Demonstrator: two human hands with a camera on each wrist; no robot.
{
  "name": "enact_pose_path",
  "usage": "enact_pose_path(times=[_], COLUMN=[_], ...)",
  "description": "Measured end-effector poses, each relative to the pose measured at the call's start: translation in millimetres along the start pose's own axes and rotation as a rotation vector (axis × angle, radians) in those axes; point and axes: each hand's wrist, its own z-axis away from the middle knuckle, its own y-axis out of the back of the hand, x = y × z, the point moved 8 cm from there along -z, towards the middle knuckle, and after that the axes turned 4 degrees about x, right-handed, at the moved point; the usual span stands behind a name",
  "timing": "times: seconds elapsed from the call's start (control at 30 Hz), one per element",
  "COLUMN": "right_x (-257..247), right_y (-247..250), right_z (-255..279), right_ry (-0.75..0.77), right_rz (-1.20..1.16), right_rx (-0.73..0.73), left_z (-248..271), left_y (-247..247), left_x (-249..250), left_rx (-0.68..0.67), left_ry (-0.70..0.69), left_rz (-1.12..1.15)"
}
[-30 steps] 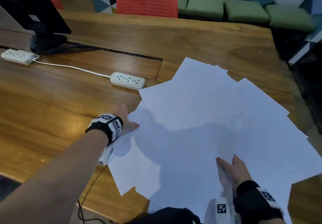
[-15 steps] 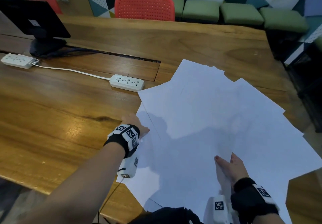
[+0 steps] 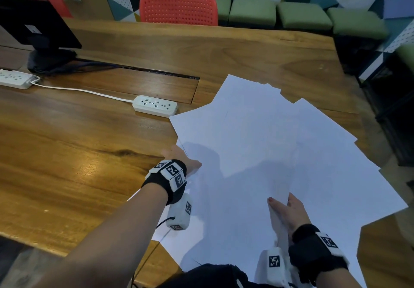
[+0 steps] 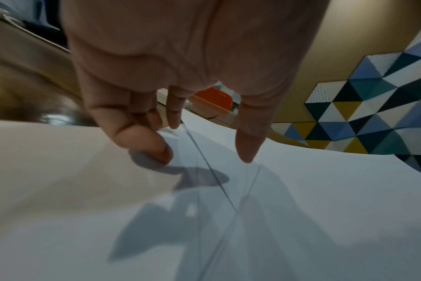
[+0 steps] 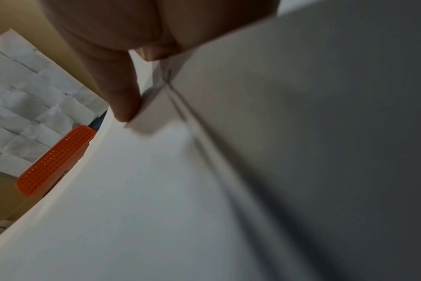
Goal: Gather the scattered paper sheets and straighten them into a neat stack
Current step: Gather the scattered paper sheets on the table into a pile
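Observation:
Several white paper sheets (image 3: 268,135) lie fanned and overlapping on the right part of the wooden table (image 3: 78,153). My left hand (image 3: 179,156) is at the spread's left edge. In the left wrist view its fingertips (image 4: 160,150) press down on the sheets (image 4: 301,209), with the fingers fairly straight. My right hand (image 3: 283,209) is near the front edge and pinches a lifted bunch of sheets. Its thumb (image 5: 123,98) lies on top of the paper (image 5: 156,190), and the other fingers are hidden underneath.
A white power strip (image 3: 155,105) lies just left of the sheets, its cord running to a second strip (image 3: 15,81). A dark monitor (image 3: 33,28) stands at the back left. A red chair (image 3: 179,7) and green cushions (image 3: 302,16) are behind the table.
My left hand has slid to the right along the table, pushing the left-hand sheets inward under the others. The right hand has kept its hold in about the same spot.

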Motion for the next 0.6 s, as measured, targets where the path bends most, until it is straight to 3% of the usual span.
enact_pose_path(times=[0.6], right_x=[4.2], right_y=[0.1], right_z=[-4.3], right_ry=[0.002], right_rz=[0.011], right_rx=[0.0], left_z=[13.0], left_y=[3.2], left_x=[-10.1], left_rx=[-0.133], left_ry=[-0.001], left_rz=[0.429])
